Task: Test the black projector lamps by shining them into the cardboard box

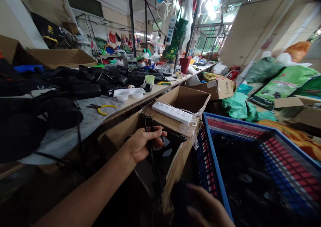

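My left hand is closed round a thin black cable, with a loop standing up above the fingers and strands hanging below. It is over an open cardboard box, which has shiny black plastic inside. Low in the view, my right hand is dark and smeared by motion. Its fingers are bent against a dark object whose kind I cannot make out. A blue and red plastic crate with black items in it stands beside that hand.
A white power strip lies across the box flaps, in front of another open carton. On the workbench at left are yellow-handled pliers, clear plastic trays and many black items. Bags are piled at right.
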`<state>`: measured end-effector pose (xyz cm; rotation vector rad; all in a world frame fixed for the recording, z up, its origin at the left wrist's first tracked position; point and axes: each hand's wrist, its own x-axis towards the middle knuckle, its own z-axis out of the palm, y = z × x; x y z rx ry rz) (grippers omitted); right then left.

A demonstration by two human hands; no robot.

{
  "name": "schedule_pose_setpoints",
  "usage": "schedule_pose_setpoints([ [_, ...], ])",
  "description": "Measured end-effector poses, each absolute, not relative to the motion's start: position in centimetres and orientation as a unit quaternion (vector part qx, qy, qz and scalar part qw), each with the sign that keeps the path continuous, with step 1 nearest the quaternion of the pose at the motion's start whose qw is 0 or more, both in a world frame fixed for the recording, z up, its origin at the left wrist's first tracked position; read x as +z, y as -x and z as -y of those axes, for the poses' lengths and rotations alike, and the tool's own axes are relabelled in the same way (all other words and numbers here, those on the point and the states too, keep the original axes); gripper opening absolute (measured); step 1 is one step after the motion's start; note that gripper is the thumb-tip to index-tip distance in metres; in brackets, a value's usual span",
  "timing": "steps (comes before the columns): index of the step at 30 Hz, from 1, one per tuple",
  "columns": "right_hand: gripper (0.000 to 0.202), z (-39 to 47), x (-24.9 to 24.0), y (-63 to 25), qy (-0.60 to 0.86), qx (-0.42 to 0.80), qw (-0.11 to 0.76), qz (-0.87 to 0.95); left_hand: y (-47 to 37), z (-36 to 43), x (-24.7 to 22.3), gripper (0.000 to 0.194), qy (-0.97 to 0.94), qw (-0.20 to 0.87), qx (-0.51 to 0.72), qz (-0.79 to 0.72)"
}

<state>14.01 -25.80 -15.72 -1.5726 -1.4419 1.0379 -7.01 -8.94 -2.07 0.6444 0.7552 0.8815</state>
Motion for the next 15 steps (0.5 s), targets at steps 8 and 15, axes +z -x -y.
schedule_pose_setpoints([
  [8,0.110,16.1,-11.3,-9.9,0.498,0.328,0.537,0.596,6.1,10.3,-0.6,0.010,-0.422,0.806,0.333,-0.249],
  [15,0.078,15.3,-11.2,-10.6,0.552,0.315,0.623,0.456,6.5,10.9,-1.3,0.024,-0.460,0.782,0.319,-0.273],
])
